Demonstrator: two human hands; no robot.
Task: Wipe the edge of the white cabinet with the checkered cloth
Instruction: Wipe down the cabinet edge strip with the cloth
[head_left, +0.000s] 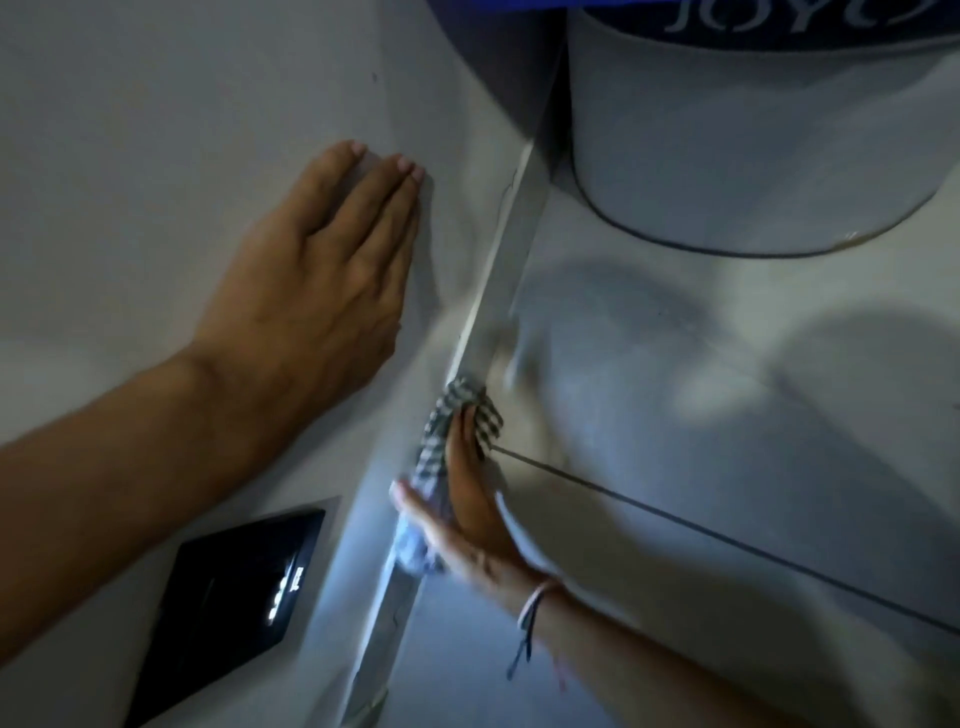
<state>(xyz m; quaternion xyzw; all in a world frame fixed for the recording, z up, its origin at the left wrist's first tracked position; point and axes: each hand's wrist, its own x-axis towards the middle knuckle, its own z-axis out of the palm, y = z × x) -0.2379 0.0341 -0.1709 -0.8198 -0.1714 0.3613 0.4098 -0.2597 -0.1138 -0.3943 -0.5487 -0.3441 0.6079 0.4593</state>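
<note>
The white cabinet (156, 130) fills the left half of the view, and its edge (493, 270) runs diagonally from upper centre down to the bottom. My left hand (317, 280) lies flat on the cabinet's top, fingers together, holding nothing. My right hand (467, 504) presses the checkered cloth (441, 436) against the side of the edge, low in the middle of the view. The thumb wraps over the cloth from the left. The cloth is bunched and partly hidden under the palm. A thread bracelet sits on the right wrist.
A black phone-like device (234, 587) with a lit screen lies on the cabinet top at lower left. A large white bucket (753, 156) with a dark blue band stands on the tiled floor (727, 415) at upper right, close to the cabinet's edge.
</note>
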